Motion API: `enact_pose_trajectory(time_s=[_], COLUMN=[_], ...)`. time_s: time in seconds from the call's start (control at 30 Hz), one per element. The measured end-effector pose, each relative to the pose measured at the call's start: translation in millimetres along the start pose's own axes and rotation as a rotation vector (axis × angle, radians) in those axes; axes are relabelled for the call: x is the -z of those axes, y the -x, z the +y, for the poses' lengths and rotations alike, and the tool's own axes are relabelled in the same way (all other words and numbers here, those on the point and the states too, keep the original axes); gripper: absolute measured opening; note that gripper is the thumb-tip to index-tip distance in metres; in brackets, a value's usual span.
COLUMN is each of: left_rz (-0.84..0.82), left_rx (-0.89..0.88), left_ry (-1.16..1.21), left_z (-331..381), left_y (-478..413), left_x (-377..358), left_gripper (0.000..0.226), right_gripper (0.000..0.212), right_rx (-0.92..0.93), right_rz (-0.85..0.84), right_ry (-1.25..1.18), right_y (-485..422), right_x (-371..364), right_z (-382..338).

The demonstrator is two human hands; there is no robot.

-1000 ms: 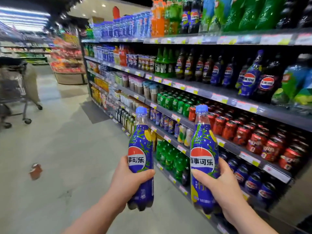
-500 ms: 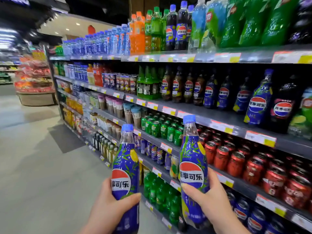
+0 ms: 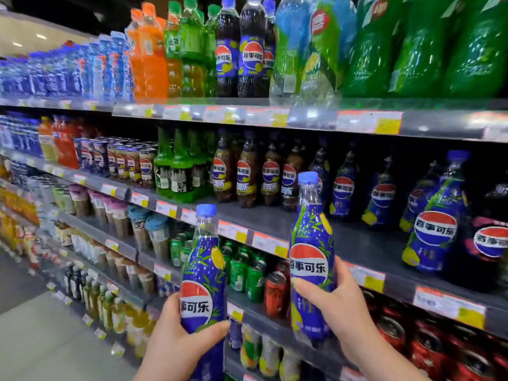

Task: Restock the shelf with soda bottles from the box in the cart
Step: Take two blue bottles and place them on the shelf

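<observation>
**Two soda bottles held up before the drinks shelving**

Head view. The left hand (image 3: 176, 342) grips the first soda bottle (image 3: 203, 270) around its lower body, with the thumb lying across the front below the round logo. This bottle stands upright, blue cap uppermost, in front of the lower shelves. The right hand (image 3: 338, 306) grips the second soda bottle (image 3: 312, 243), a matching one, with the fingers curled round the lower label. It is held upright and higher, so that its neck overlaps the middle shelf (image 3: 362, 243). On that shelf, to the right, stand matching blue bottles (image 3: 435, 224), with bare board beside them. Further left stand brown bottles (image 3: 244, 177) and green bottles (image 3: 178, 171). The shelf below holds green cans (image 3: 254, 279) and red cans (image 3: 393, 331). Large green bottles (image 3: 417, 48) fill the top shelf. Price tags (image 3: 368, 122) line the shelf edges.
</observation>
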State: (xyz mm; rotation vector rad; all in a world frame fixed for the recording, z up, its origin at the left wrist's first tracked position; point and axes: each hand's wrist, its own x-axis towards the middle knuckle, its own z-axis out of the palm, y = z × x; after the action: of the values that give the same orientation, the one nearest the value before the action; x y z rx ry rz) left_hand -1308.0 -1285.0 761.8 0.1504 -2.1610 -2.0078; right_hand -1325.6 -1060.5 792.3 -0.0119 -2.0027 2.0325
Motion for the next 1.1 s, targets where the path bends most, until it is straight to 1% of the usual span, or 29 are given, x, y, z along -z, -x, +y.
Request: enact_pose_trajectory(time_s=[0.03,0.07,0.17,0.2,0.3,0.33,0.37,0.47,0.5,0.53,0.6,0.67,0.7,0.8,0.9,1.0,1.03,1.1], left_rz=[-0.023,-0.057,-0.160,-0.188,-0.267,-0.297,-0.322,-0.351,-0.363,-0.386,-0.422,-0.437,-0.445,-0.482,-0.498,-0.511,-0.519,-0.524], left_rx=[-0.008,-0.021,-0.042,-0.051,-0.104,-0.116,-0.124,-0.152,-0.159,-0.160,-0.138,-0.137,-0.141,-0.126,-0.123,-0.120,-0.116,-0.113], left_ry=[-0.007,-0.018,-0.017,-0.016,-0.032,-0.037,-0.042,-0.024,-0.010,-0.004,0.003,0.010,0.011,0.033,0.047,0.047,0.039,0.022], left_z=[0,-1,-2,1,6,8,9,17,19,20,23,26,29,33,37,41,42,42], left_y=[-14,-29,-75,-90,-136,-150,-162,-190,-196,-201,-207,-209,-210,-208,-207,-203,-203,-202], left_x=[-4,-8,-16,-18,-21,-23,-25,-36,-41,-45,-56,-67,-72,-89,-103,-114,-117,-123], left_gripper=[0.084,0.086,0.100,0.097,0.066,0.060,0.060,0.072,0.074,0.075,0.069,0.058,0.057,0.061,0.075,0.081,0.086,0.101], right_gripper=[0.048,0.046,0.045,0.047,0.048,0.049,0.050,0.043,0.043,0.048,0.056,0.053,0.054,0.059,0.053,0.054,0.058,0.073], right_rx=[0.004,0.011,0.027,0.026,0.032,0.033,0.038,0.071,0.069,0.064,0.076,0.109,0.116,0.113,0.104,0.085,0.083,0.080], right_rz=[0.034,0.069,0.186,0.229,0.345,0.381,0.415,0.493,0.508,0.521,0.553,0.574,0.574,0.548,0.554,0.584,0.593,0.615], right_ry=[-0.004,-0.005,0.020,0.027,0.059,0.070,0.069,0.060,0.044,0.025,0.036,0.091,0.106,0.143,0.160,0.157,0.174,0.236], right_y=[-13,-25,-63,-75,-110,-119,-127,-149,-155,-160,-169,-178,-181,-191,-199,-206,-207,-210], right_x=[-1,-2,-8,-11,-16,-17,-16,-6,0,7,23,40,48,70,86,96,98,100], right_z=[-1,-1,0,0,-1,-1,-2,-6,-8,-10,-15,-17,-17,-11,-2,3,4,7])
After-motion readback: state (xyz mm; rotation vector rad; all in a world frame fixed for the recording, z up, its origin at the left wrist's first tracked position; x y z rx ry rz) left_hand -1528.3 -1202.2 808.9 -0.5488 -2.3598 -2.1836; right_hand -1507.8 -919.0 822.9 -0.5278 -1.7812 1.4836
